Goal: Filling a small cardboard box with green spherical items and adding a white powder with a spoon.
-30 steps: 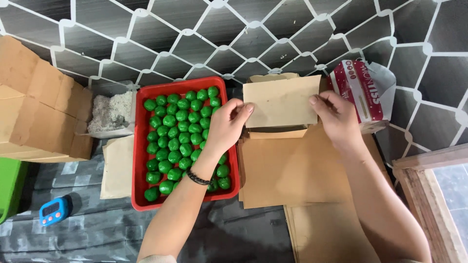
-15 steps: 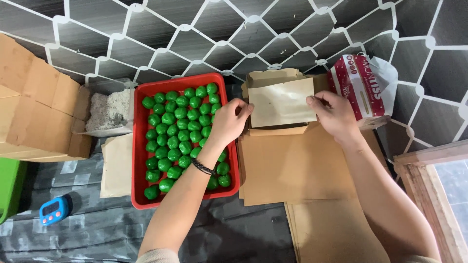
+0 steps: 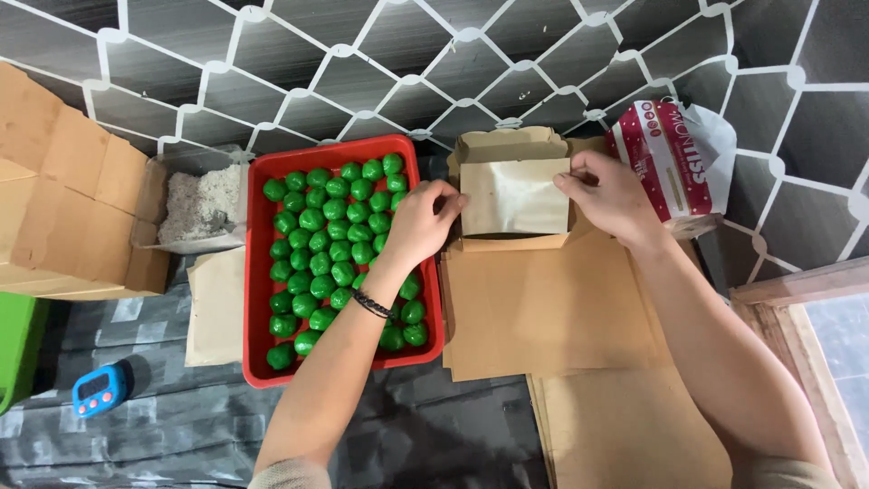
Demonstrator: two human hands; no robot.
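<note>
Your two forearms are bare. Your left hand (image 3: 418, 220) has a thin black band (image 3: 370, 302) around its wrist; your right hand (image 3: 614, 195) wears nothing. Light beige sleeve edges (image 3: 288, 474) show near your elbows.

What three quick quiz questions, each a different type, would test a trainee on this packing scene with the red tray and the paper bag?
1. True or false: both hands hold the small brown paper bag by its side edges.
2. Multiple choice: the green balls lie in A) a red tray, B) a cardboard box, C) a green bin.
3. Short answer: what small blue thing sits on the dark cloth at the lower left?

Key
1. True: the left hand grips the bag's left edge and the right hand its right edge.
2. A.
3. A blue timer.
</note>
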